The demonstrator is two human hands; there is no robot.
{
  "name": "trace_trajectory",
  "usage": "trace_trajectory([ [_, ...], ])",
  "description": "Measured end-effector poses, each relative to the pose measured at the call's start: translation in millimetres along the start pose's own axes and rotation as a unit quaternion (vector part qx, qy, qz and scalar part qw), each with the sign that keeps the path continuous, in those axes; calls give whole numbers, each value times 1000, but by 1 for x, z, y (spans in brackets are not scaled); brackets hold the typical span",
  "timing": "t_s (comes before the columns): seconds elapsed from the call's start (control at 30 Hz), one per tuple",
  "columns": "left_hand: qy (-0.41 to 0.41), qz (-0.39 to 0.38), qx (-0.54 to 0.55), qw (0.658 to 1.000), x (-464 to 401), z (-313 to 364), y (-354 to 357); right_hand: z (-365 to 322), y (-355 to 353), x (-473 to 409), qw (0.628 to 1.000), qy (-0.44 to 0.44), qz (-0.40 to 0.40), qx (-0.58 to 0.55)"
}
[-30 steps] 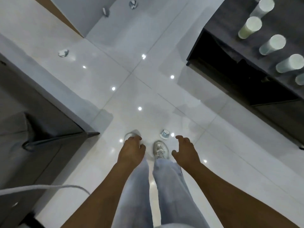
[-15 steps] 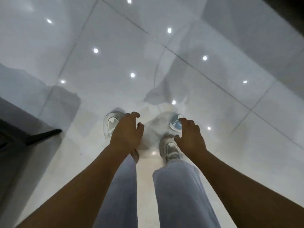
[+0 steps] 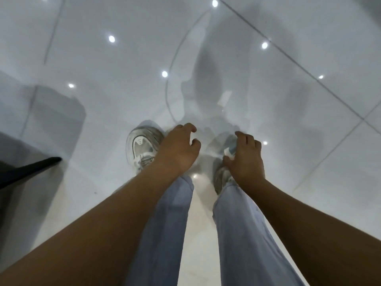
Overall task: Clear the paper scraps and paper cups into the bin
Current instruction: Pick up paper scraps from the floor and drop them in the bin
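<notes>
**Right hand closes on the paper cup at the floor**

Nearest the camera, both bare forearms reach down over the pale blue trouser legs (image 3: 165, 219). Half a second ago the right hand hovered just behind the cup with its fingers only touching the rim; now the right hand (image 3: 245, 159) has its grip clamped round the paper cup (image 3: 230, 148), thumb under and fingers curled over it, so that only a white and blue-grey sliver shows at the hand's left edge. Whether the cup has left the floor cannot be told through the blur. The left hand (image 3: 179, 150) holds nothing, as before, its fingers loosely curled and apart above the left shoe (image 3: 142, 148). The right shoe (image 3: 221, 178) lies just below the right wrist. Beyond the hands the glossy white floor tiles (image 3: 103, 65) fill more of the view than earlier, dotted with reflected lights.
</notes>
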State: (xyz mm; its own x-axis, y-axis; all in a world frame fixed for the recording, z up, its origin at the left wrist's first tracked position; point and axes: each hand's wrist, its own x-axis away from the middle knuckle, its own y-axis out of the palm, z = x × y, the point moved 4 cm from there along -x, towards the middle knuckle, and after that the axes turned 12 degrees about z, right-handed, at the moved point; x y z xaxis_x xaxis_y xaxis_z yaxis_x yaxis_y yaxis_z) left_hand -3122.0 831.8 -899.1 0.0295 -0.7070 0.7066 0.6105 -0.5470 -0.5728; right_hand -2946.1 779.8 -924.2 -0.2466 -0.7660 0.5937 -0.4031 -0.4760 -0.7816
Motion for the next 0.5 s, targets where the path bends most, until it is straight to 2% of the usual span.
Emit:
trace_trajectory([
  [0.17, -49, -35, 52, 997, 43, 23, -55, -74, -64, 39, 996, -65, -1, -66],
  [0.37, -69, -21, 139, 988, 109, 63, -159, -175, -170, 94, 980, -195, -14, -31],
  [0.5, -56, -14, 205, 977, 144, 87, -239, -236, -234, 120, 975, -218, -37, -9],
])
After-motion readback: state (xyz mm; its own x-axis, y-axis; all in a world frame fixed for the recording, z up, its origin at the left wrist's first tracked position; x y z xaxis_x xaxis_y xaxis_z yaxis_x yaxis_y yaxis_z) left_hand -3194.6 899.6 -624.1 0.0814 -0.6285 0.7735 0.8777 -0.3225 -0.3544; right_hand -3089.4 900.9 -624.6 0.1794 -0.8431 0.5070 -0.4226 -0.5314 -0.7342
